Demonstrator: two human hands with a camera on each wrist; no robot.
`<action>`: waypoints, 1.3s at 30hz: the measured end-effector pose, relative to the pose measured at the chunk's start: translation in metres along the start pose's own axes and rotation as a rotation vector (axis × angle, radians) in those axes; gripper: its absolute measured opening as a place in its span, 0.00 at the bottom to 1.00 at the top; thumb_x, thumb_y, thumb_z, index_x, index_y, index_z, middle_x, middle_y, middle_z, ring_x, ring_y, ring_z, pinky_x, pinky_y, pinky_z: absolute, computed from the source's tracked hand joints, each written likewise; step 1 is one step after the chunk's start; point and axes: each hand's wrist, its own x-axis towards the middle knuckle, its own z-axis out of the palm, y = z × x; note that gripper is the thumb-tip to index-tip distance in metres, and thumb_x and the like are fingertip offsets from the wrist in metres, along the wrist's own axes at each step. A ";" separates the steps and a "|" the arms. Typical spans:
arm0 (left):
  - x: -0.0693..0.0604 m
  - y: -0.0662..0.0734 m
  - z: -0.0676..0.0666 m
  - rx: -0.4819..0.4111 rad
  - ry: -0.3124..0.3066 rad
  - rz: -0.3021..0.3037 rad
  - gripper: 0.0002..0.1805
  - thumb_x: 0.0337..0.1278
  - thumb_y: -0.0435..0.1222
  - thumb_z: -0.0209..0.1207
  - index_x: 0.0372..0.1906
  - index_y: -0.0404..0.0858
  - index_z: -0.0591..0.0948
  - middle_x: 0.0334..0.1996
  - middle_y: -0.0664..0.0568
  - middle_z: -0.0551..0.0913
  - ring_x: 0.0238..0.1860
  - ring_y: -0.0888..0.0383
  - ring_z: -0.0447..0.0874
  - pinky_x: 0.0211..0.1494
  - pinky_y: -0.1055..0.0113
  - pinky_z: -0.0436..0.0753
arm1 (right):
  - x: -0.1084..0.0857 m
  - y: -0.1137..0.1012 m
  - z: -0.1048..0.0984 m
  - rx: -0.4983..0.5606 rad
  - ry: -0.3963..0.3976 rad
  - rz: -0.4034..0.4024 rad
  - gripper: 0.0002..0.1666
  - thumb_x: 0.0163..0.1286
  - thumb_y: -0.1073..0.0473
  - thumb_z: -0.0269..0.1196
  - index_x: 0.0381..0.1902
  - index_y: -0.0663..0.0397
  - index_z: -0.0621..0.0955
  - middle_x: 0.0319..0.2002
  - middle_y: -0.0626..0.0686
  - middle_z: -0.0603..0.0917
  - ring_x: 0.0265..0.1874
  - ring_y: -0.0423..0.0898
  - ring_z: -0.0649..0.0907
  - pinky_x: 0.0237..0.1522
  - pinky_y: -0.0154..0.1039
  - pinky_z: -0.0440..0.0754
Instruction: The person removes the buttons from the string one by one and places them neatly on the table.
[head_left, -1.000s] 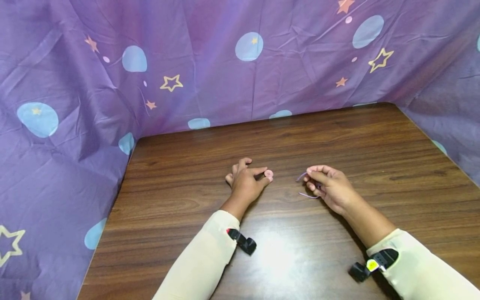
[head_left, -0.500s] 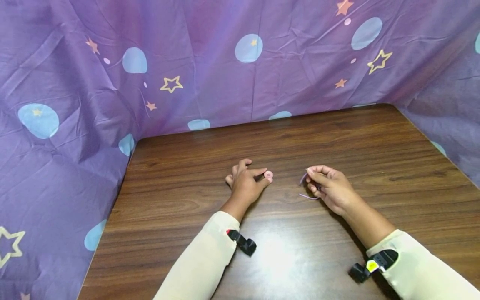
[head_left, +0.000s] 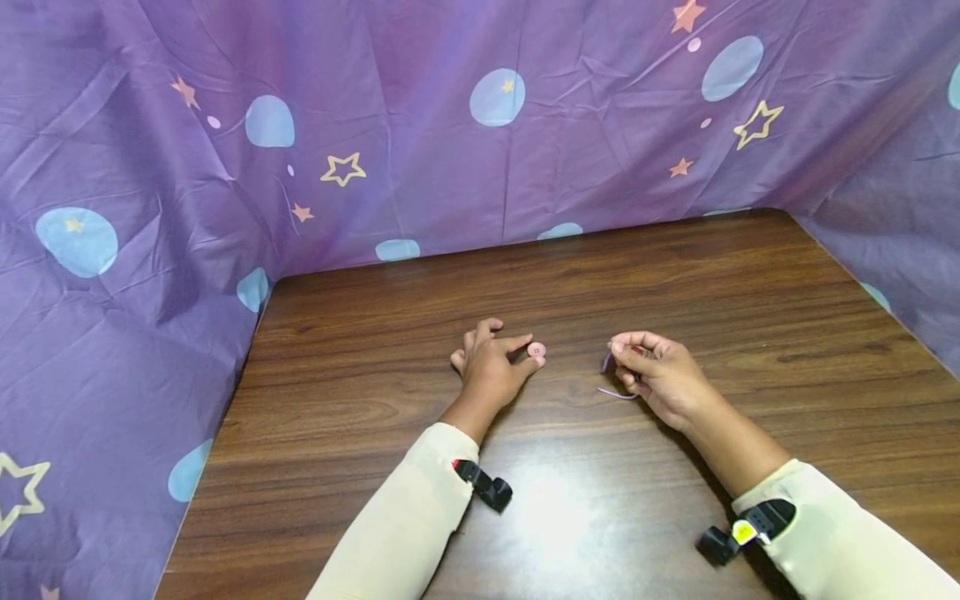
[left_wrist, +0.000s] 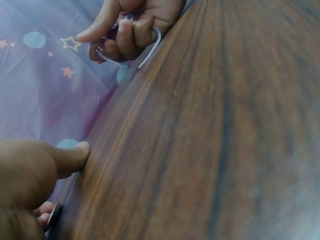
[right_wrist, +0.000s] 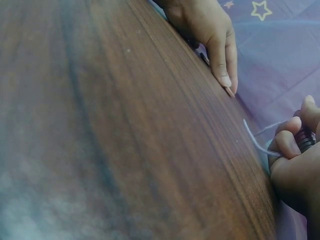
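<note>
My left hand (head_left: 489,367) pinches a round pink button (head_left: 536,350) by its edge, between thumb and forefinger, low over the table. The left wrist view shows the thin edge of a dark disc (left_wrist: 54,215) by that hand's other fingers; whether it is held or lies on the table I cannot tell. To the right, my right hand (head_left: 663,375) holds a thin purple cord (head_left: 617,393). One end hangs from the thumb and forefinger, and the other sticks out lower down. Its curled fingers partly hide a dark, ringed thing (right_wrist: 304,137), whose kind is unclear.
Both hands are over a brown wood-grain table (head_left: 360,467). A purple cloth (head_left: 420,108) with stars and blue spots hangs along its back and sides. Each wrist has a small black camera (head_left: 491,487) strapped on.
The upper cord end at the right fingertips has swung from slanting outward to hanging almost straight down. The right thumb and forefinger have shifted slightly; the left hand stays almost still with the button.
</note>
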 end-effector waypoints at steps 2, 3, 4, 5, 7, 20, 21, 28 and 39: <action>-0.001 0.000 -0.001 -0.010 -0.001 -0.002 0.26 0.62 0.55 0.75 0.64 0.57 0.89 0.78 0.50 0.73 0.76 0.45 0.69 0.67 0.41 0.63 | 0.000 0.001 0.000 0.001 0.002 -0.009 0.11 0.81 0.69 0.63 0.43 0.48 0.87 0.34 0.42 0.88 0.25 0.35 0.79 0.27 0.25 0.79; -0.001 0.000 -0.001 -0.018 -0.001 -0.002 0.27 0.62 0.55 0.76 0.65 0.57 0.89 0.78 0.50 0.73 0.76 0.44 0.69 0.67 0.41 0.63 | 0.000 0.001 0.001 0.000 0.004 -0.015 0.11 0.80 0.70 0.64 0.43 0.48 0.88 0.34 0.42 0.89 0.24 0.35 0.79 0.27 0.25 0.78; -0.001 0.000 -0.001 -0.024 0.001 -0.002 0.27 0.61 0.55 0.76 0.65 0.57 0.89 0.78 0.49 0.73 0.76 0.44 0.69 0.67 0.40 0.63 | 0.000 0.001 0.001 0.001 0.006 -0.020 0.12 0.79 0.70 0.65 0.43 0.47 0.89 0.35 0.42 0.90 0.24 0.34 0.79 0.26 0.25 0.78; -0.001 -0.001 -0.001 -0.029 0.003 0.000 0.28 0.61 0.55 0.77 0.66 0.56 0.89 0.78 0.49 0.73 0.76 0.45 0.69 0.67 0.40 0.63 | 0.000 0.001 0.001 0.004 0.008 -0.026 0.12 0.78 0.70 0.65 0.43 0.47 0.89 0.35 0.42 0.90 0.24 0.34 0.78 0.26 0.25 0.77; -0.001 -0.001 -0.001 -0.037 0.008 0.006 0.29 0.59 0.55 0.78 0.66 0.56 0.88 0.77 0.49 0.74 0.75 0.45 0.69 0.67 0.40 0.63 | 0.000 0.001 0.002 0.003 0.012 -0.035 0.12 0.77 0.70 0.67 0.43 0.47 0.90 0.35 0.41 0.91 0.24 0.34 0.77 0.25 0.25 0.75; 0.000 -0.002 0.005 -0.227 0.175 0.063 0.32 0.55 0.49 0.81 0.66 0.49 0.88 0.69 0.44 0.76 0.68 0.44 0.73 0.67 0.39 0.59 | 0.000 0.001 0.001 -0.001 0.029 -0.043 0.11 0.77 0.72 0.65 0.43 0.49 0.84 0.38 0.42 0.94 0.22 0.33 0.77 0.24 0.25 0.76; 0.000 -0.003 0.004 -0.254 0.189 0.073 0.32 0.55 0.48 0.81 0.65 0.48 0.89 0.69 0.44 0.76 0.68 0.44 0.73 0.67 0.39 0.59 | 0.001 0.001 0.001 -0.010 0.026 -0.041 0.11 0.77 0.72 0.65 0.42 0.49 0.85 0.38 0.42 0.94 0.22 0.33 0.77 0.24 0.25 0.76; -0.001 -0.003 0.006 -0.343 0.290 0.183 0.30 0.50 0.42 0.83 0.61 0.44 0.91 0.64 0.42 0.78 0.66 0.45 0.73 0.70 0.45 0.68 | 0.001 0.001 0.001 -0.068 0.009 -0.050 0.12 0.79 0.68 0.65 0.41 0.44 0.89 0.42 0.42 0.95 0.21 0.32 0.75 0.23 0.25 0.73; -0.005 -0.001 0.006 -0.438 0.355 0.378 0.23 0.57 0.35 0.80 0.57 0.35 0.91 0.44 0.38 0.80 0.40 0.42 0.81 0.39 0.52 0.87 | 0.000 0.002 0.001 -0.065 -0.025 -0.074 0.13 0.79 0.69 0.65 0.45 0.45 0.90 0.43 0.42 0.96 0.17 0.33 0.72 0.19 0.26 0.69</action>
